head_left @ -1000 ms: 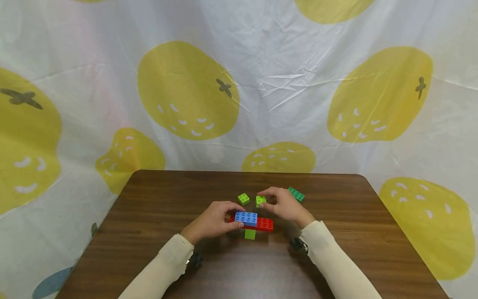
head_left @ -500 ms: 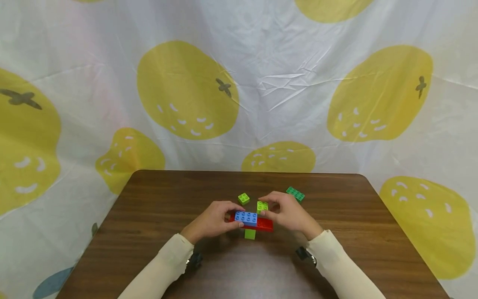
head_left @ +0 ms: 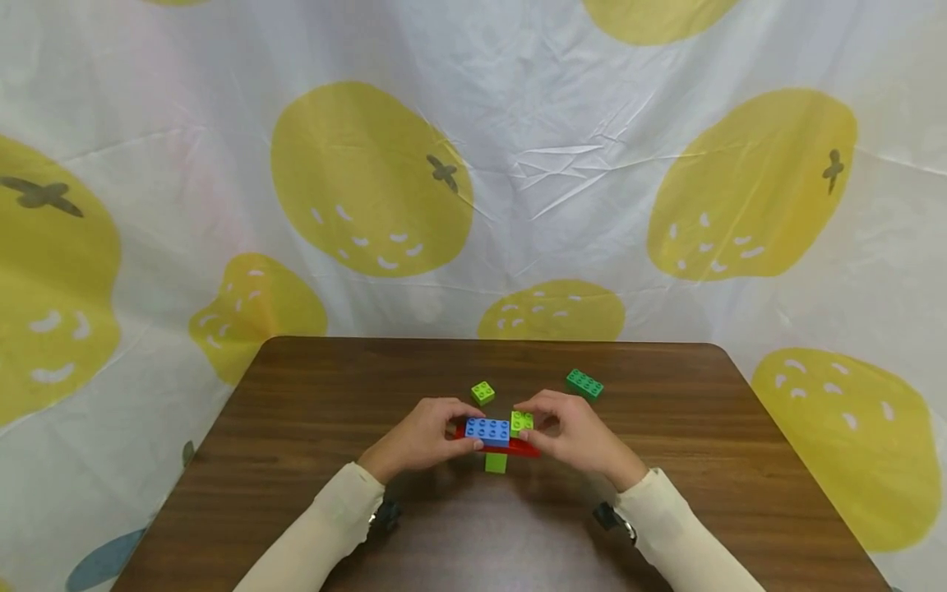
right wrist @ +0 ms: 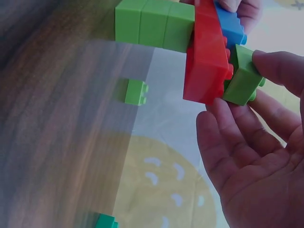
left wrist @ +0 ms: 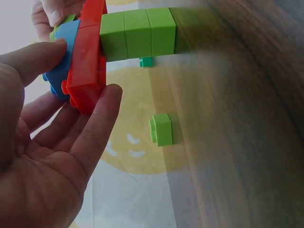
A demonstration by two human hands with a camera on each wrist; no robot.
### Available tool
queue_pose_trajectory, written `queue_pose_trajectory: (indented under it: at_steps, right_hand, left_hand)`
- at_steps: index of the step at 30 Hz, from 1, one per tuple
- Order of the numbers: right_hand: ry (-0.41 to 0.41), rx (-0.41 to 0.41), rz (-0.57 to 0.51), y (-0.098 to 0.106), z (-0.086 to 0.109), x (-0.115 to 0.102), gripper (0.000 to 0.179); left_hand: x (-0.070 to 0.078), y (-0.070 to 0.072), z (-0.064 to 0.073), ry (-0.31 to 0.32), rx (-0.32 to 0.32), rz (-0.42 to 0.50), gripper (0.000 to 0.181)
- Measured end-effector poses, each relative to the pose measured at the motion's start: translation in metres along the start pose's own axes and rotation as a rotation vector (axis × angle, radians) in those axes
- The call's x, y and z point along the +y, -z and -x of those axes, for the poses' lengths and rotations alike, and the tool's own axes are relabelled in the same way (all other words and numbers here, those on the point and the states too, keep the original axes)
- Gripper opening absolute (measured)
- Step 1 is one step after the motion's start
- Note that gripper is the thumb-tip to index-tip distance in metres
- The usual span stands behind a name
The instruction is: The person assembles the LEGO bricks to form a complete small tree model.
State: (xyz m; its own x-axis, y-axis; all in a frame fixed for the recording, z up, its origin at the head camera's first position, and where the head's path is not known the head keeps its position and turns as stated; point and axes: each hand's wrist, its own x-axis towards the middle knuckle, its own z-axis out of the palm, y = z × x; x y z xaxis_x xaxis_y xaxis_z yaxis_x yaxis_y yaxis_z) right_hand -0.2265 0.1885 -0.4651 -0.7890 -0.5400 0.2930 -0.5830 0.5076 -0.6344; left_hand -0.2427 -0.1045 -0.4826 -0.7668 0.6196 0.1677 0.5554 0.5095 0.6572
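A column of three light green bricks (left wrist: 137, 34) stands on the table, bearing a long red brick (left wrist: 86, 57) across its top. On the red brick's left part sits a blue brick (head_left: 487, 432). My left hand (head_left: 420, 440) grips the blue brick's left end, thumb on the near side and fingers on the far side. A small lime green brick (right wrist: 245, 76) is pinched between thumb and fingers of my right hand (head_left: 580, 434), over the red brick's right end. It looks slightly tilted in the right wrist view; whether it is pressed onto the studs I cannot tell.
Behind the stack, a loose lime green brick (head_left: 482, 393) lies on the brown table (head_left: 333, 378). A dark green brick (head_left: 584, 384) rests farther right. Beyond the table's back edge hangs a pale curtain (head_left: 533, 197) with yellow fruit shapes.
My right hand has brought the lime green brick from behind the stack toward me and down over the red brick's right end. The left hand has stayed in place.
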Motion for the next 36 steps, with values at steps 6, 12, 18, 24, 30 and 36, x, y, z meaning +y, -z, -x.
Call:
queue_pose_trajectory:
  at_steps: [6,12,18,24,30,36]
  right_hand:
    - [0.024,-0.019,0.000,-0.004,0.002,0.001,0.033]
    - [0.017,-0.017,-0.016,-0.006,0.005,0.004,0.032]
    - [0.004,-0.024,-0.066,-0.008,0.007,0.006,0.031]
    - [-0.002,-0.025,-0.100,-0.010,0.007,0.006,0.030]
    - [-0.025,-0.033,-0.183,-0.013,0.007,0.008,0.028]
    - [-0.019,-0.021,-0.200,-0.014,0.009,0.010,0.029]
  left_hand:
    - [0.000,0.000,-0.002,-0.017,0.007,-0.010,0.041]
    - [0.001,0.000,-0.003,-0.023,0.006,-0.017,0.039]
    - [0.001,-0.001,-0.003,-0.011,-0.008,0.000,0.040]
    - [0.000,-0.001,-0.002,-0.022,-0.005,0.008,0.040]
    - [0.001,-0.001,-0.001,-0.012,-0.007,0.025,0.040]
    - [0.002,0.000,0.000,0.006,-0.017,0.023,0.041]
